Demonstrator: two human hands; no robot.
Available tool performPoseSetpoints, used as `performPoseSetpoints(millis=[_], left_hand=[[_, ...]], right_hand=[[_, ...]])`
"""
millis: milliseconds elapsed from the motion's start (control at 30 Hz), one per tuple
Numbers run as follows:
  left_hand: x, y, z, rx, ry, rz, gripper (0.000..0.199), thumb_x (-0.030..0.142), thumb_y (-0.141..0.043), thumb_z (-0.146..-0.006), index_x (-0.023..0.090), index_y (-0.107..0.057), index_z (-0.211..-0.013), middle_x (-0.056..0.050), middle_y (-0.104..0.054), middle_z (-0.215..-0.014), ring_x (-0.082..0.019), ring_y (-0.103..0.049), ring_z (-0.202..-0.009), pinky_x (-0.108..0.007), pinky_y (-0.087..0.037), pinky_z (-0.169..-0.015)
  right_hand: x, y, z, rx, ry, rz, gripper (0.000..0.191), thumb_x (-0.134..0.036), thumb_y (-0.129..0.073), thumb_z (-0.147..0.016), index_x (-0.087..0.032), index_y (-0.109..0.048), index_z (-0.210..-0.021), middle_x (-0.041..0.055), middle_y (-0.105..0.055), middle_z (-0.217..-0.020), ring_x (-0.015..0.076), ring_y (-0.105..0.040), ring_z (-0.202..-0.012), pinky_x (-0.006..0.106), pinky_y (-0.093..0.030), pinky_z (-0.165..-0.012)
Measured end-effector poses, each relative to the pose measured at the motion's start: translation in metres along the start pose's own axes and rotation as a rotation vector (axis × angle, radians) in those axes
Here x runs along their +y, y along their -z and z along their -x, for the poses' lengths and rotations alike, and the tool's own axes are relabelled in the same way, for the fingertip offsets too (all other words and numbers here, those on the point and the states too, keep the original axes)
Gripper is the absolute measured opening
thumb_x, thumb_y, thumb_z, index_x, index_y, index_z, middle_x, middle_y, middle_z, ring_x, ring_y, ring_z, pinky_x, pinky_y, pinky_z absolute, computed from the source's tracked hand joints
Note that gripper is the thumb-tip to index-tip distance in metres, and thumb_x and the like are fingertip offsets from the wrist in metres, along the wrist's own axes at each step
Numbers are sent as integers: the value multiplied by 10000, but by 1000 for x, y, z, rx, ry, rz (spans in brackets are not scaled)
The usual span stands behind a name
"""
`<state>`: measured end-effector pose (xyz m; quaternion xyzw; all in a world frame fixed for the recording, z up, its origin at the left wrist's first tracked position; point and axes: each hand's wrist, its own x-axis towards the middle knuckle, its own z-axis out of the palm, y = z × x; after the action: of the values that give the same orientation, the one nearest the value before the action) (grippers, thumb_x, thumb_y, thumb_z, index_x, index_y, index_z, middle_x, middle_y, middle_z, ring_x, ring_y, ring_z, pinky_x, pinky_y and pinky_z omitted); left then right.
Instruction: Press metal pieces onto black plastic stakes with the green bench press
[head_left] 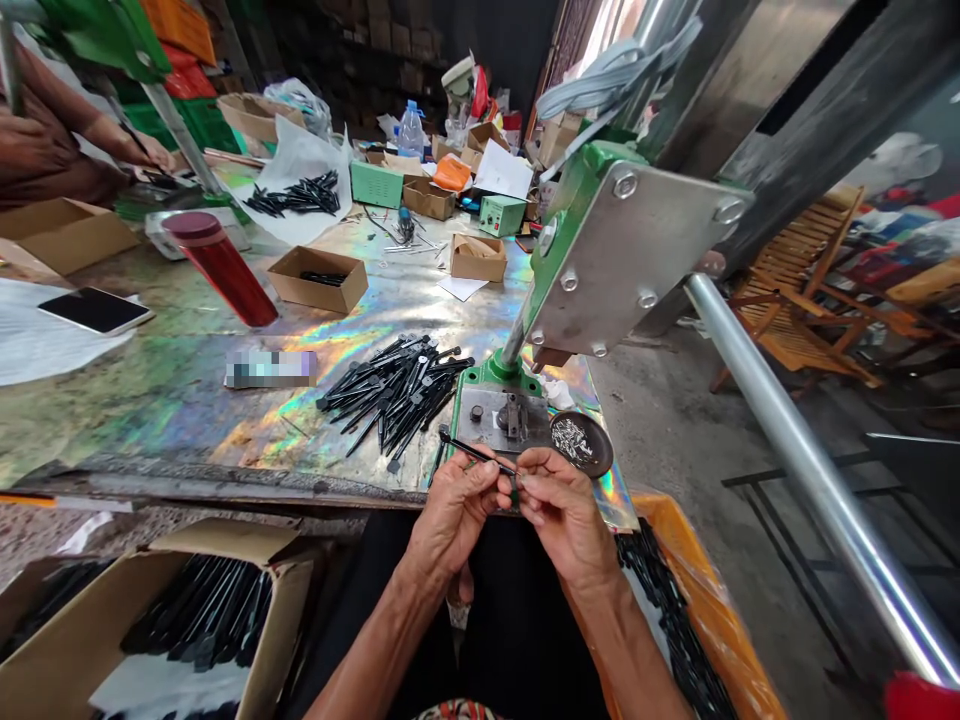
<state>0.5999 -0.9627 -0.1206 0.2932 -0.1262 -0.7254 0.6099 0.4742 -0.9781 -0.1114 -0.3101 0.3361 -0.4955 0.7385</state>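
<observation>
My left hand (461, 500) pinches a slim black rod-like piece (469, 449) with a rounded head, pointing up and to the left. The fingers of my right hand (562, 505) are closed together at the piece's other end; whether they also hold something small is hidden. Just beyond my hands stands a green hand press (592, 250) with a metal fixture (512, 418) on its base. A round dark dish (600, 445) of small silvery pins sits right of the base. To the left lies a loose pile of similar black pieces (405, 385).
A red tumbler (225, 270), a phone (96, 310) and a small cardboard box (319, 280) stand on the table. Below are a carton (277, 610) and an orange crate (720, 590) of black pieces. The press lever (810, 460) slants down at right. Another person's hand (154, 155) works at far left.
</observation>
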Motion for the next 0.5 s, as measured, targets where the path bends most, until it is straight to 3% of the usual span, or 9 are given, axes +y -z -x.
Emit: performPoseSetpoints(millis=[300, 500], left_hand=[[1, 1, 2, 10, -11, -21, 330, 178, -792, -593, 137, -525, -784, 0, -642, -685, -73, -587, -547, -148, -506, -485], [1, 0, 7, -9, -154, -284, 264, 236, -727, -693, 149, -543, -861, 2, -645, -670, -104, -605, -546, -221, -534, -540]], right_hand=[[2, 0, 1, -20, 35, 98, 200, -194, -701, -650, -154, -628, -832, 0, -544, -652, 74, -354, -469, 179, -225, -413], [5, 0, 5, 50, 169, 397, 181, -214, -631, -710, -188, -599, -886, -25, -525, -667, 92, -367, -481, 196, -248, -417]])
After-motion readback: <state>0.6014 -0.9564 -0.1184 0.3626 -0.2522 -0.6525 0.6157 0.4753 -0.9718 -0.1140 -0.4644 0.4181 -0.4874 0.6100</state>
